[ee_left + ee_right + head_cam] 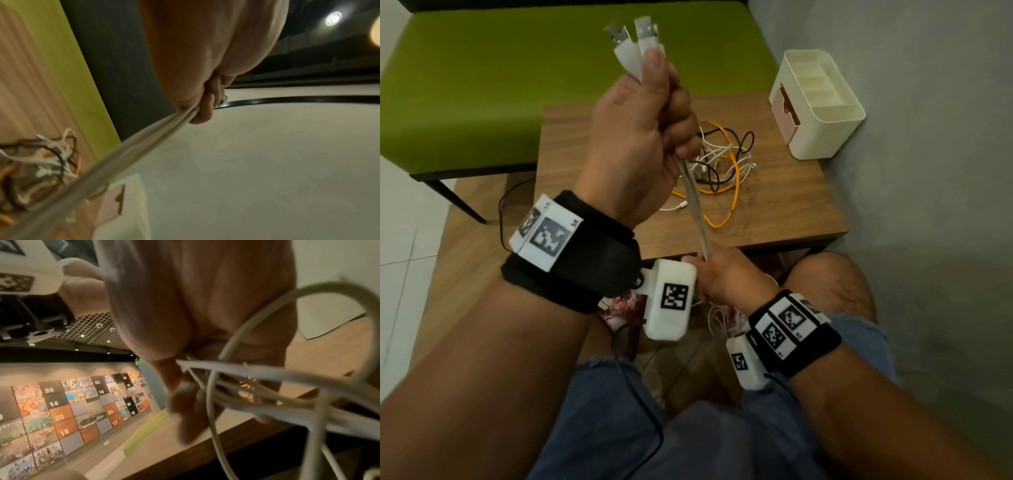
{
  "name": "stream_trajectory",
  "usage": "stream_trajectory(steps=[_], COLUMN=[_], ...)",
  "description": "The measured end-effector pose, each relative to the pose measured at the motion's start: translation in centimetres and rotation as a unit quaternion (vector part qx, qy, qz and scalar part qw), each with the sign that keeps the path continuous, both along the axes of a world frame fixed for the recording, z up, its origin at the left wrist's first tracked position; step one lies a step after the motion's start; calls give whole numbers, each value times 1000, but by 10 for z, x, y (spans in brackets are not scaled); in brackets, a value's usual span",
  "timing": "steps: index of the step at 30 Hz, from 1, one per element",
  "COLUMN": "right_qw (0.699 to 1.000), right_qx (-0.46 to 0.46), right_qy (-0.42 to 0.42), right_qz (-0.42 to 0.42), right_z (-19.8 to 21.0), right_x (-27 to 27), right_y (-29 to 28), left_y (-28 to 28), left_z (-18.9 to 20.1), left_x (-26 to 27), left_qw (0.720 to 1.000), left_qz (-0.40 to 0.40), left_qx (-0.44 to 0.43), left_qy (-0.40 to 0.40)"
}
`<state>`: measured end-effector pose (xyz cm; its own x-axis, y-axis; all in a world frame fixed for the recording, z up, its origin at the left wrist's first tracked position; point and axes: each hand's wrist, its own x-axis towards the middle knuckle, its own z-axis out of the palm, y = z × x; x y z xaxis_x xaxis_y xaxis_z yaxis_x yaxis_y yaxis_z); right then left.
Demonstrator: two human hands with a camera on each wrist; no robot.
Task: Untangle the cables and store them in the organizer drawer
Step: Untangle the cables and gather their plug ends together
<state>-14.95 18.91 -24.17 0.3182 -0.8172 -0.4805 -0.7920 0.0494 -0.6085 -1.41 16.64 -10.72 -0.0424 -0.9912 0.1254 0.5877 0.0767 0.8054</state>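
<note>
My left hand (643,113) is raised above the table, its fingers curled round white cables (693,202) with two USB plugs (630,34) sticking up past the thumb. The white cables run taut down to my right hand (719,274), which grips them at the table's near edge. In the left wrist view the white cables (131,149) stretch away from the closed fingers. In the right wrist view loops of white cable (267,386) hang below the gripping hand. A tangle of orange, black and white cables (722,164) lies on the wooden table (791,212). The cream organizer (815,102) with a beige drawer stands at the far right corner.
A green bench (517,85) stands behind the table. A grey wall (928,137) runs along the right side. My knees in denim shorts are below the table's near edge. A thin black wire (503,212) trails over the floor at left.
</note>
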Motion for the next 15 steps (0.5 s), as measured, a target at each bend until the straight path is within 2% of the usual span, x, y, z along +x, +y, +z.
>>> stream_trajectory(steps=[3,6,7,9,12,14,15], right_qw=[998,996,996,981,916,889,895], right_qx=[25,36,23,-19,-59,-50,-61], right_qy=[31,-14,-49,-183,-397,-450,-437], right_qz=[40,78,78,57,-26,-66,-70], right_z=[-4,14,22,38,58,64,64], right_x=[-10,-19,-21,-20,-12,-6,-3], right_y=[2,5,6,10,14,11,10], left_y=[4,10,13,20,35,46,51], left_z=[-13,-27,-32,-39,-56,-71,-78], left_x=[6,15,17,19,14,9,7], left_qw=[998,993,991,987,955,928,916], left_qz=[27,52,58,63,36,-3,-19], left_qx=[34,56,60,58,50,43,37], left_qy=[-54,-93,-104,-138,-290,-371,-399])
